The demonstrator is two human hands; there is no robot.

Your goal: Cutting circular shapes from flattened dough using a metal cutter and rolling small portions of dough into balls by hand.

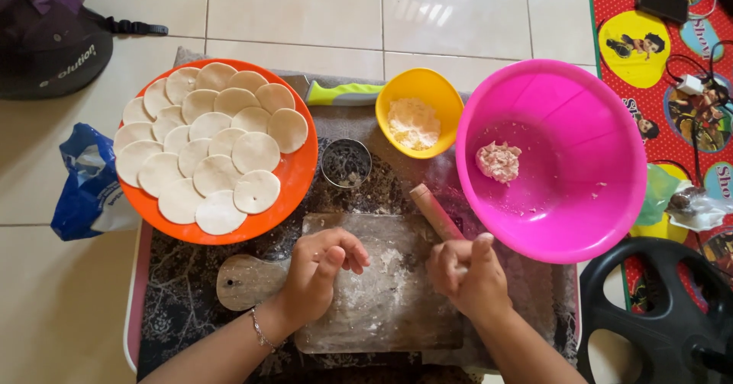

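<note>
Both hands, left (321, 269) and right (467, 273), curled shut over floured wooden board (382, 308); contents hidden; wooden rolling pin (435, 211) half-covered beyond right fingers.

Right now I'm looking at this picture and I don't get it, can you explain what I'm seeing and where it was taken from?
This is one picture from a camera worn on a person's head, looking straight down at their own two bare hands. No machine is involved.

The left hand and right hand rest curled on a floured wooden board with a handle. The picture does not show whether either hand holds anything. A wooden rolling pin lies just above the right hand.

Around the board: an orange plate stacked with round flat dough discs, a small metal ring cutter, a yellow bowl of white flour, and a large pink bowl with a small lump of dough inside. Everything sits on a dark patterned mat over a tiled floor.
</note>
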